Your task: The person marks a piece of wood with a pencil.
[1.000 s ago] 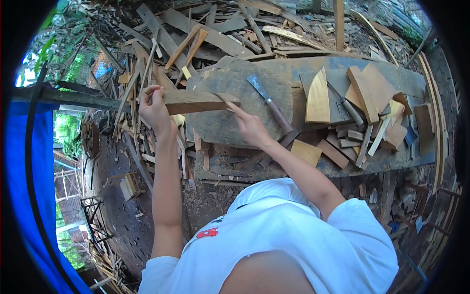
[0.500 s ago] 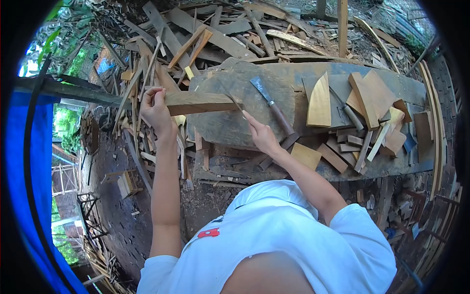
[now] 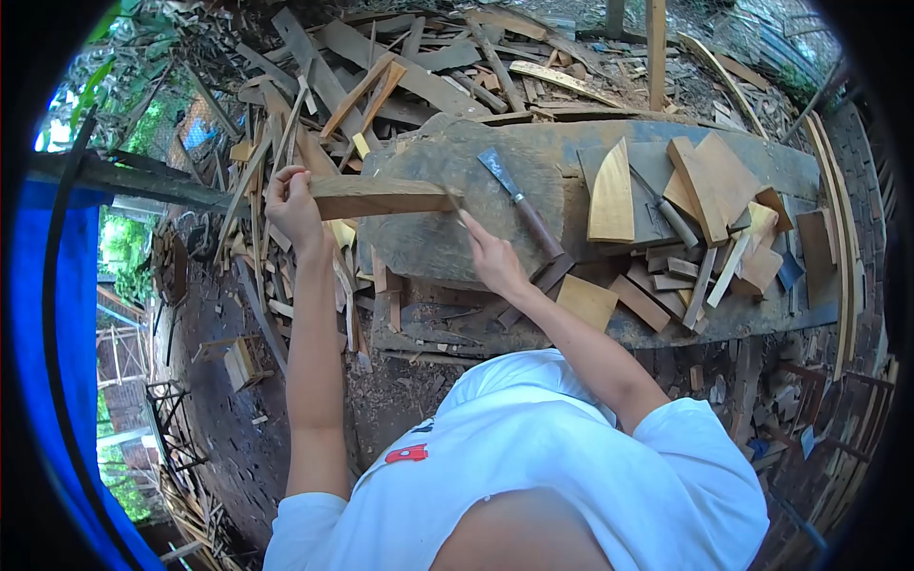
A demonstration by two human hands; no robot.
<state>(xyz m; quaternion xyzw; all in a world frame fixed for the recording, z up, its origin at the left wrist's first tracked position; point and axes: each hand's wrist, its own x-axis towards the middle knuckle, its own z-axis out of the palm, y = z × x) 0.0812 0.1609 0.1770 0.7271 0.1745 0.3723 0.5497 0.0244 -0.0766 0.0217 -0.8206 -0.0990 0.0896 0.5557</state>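
Note:
My left hand (image 3: 295,207) is closed on the left end of a long wooden block (image 3: 386,198), its thumb and fingers pinching the upper edge. The block lies across the left part of a round, worn wooden slab (image 3: 419,249). My right hand (image 3: 493,259) is closed around a thin-bladed tool (image 3: 454,198), seen nearly edge-on and a little blurred. Its blade is right at the block's right end; most of the handle is hidden in my fingers. To the right of the blade lies a wide chisel (image 3: 519,202) with a brown handle.
On the bench's right side are a pointed pale wood piece (image 3: 611,195), a tool with a grey handle (image 3: 678,224) and several blocks (image 3: 700,190). Scrap wood (image 3: 409,71) is heaped behind the bench. A blue sheet (image 3: 52,333) hangs at the left.
The whole view has shifted slightly, so everything appears a little further left. Both hands keep their holds on the block and the thin-bladed tool.

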